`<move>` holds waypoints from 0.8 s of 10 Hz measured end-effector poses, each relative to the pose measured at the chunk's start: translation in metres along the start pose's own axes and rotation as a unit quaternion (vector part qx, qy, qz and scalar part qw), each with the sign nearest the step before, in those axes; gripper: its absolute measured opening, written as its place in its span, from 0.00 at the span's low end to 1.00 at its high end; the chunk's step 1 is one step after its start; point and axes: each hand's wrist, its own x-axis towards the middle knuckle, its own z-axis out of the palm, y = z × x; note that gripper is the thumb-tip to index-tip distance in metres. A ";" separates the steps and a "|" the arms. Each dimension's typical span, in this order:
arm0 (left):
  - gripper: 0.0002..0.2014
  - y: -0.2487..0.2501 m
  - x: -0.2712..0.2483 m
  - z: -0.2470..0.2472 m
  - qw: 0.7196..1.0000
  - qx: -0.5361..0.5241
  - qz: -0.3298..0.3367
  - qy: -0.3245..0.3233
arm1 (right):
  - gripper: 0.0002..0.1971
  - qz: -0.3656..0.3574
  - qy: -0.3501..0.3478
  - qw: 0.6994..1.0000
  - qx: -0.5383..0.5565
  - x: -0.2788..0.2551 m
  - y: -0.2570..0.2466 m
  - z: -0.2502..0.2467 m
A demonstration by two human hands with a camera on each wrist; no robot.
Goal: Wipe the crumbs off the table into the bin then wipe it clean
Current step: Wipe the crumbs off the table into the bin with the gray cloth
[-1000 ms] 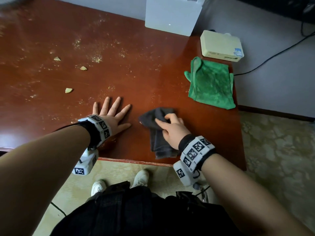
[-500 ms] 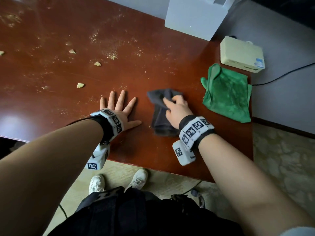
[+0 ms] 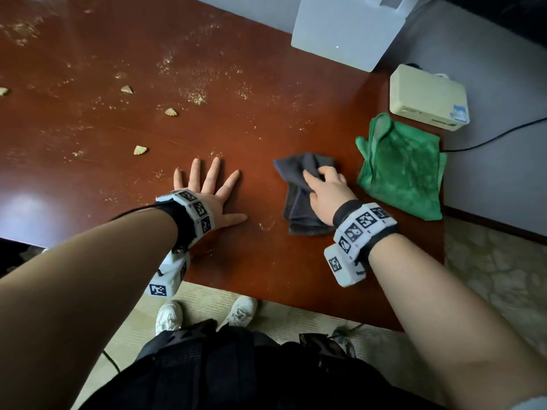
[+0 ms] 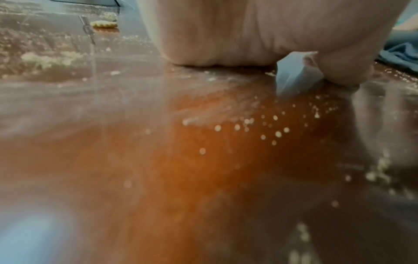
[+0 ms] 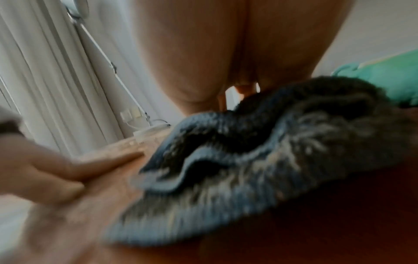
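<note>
Grey cloth (image 3: 299,199): folded, bunched at its far end, lying on the worktop (image 3: 266,137) near the front edge, just left of a green cloth (image 3: 402,170). Likely soft, light and limp; best taken by a gathered handful of the folds, then pressed flat for sweeping.
Right hand (image 3: 325,190): fingers curled into the cloth's upper folds, gripping it.
Left hand (image 3: 207,196): flat on the worktop, fingers spread wide, holding nothing, near the cloth but apart from it.
Crumbs (image 3: 195,97): fine scatter plus biscuit pieces (image 3: 140,150) across the far left.
White box (image 3: 343,28) and cream device (image 3: 426,97): far right corner.
Bin: not in view.
</note>
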 end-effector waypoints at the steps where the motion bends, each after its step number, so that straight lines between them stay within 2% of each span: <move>1: 0.45 0.000 0.000 0.001 1.000 0.000 0.002 0.002 | 0.27 0.074 0.023 0.997 0.016 0.007 0.013 -0.008; 2: 0.45 0.001 -0.002 0.001 1.000 -0.005 0.000 0.003 | 0.31 0.196 0.024 0.980 0.000 0.016 0.019 -0.017; 3: 0.45 0.000 -0.002 0.000 1.000 -0.004 0.002 0.006 | 0.32 0.205 0.003 0.979 -0.015 0.011 0.009 -0.017; 4: 0.45 0.000 -0.002 0.000 1.000 -0.003 0.000 0.001 | 0.29 0.125 0.004 0.992 -0.017 -0.013 -0.003 -0.001; 5: 0.45 0.001 -0.002 0.000 1.000 -0.001 0.001 0.004 | 0.25 0.015 -0.014 0.999 0.039 -0.027 0.003 0.001; 6: 0.45 0.001 -0.002 0.000 1.000 -0.004 0.002 0.005 | 0.24 0.060 0.066 0.991 0.098 -0.014 0.024 -0.012; 7: 0.45 0.000 -0.001 0.000 1.000 -0.004 0.002 0.005 | 0.27 0.162 0.065 0.984 0.029 -0.006 0.027 -0.007; 8: 0.45 0.000 -0.001 0.000 1.000 -0.001 0.002 0.005 | 0.30 0.112 0.028 0.993 0.000 -0.016 0.004 0.007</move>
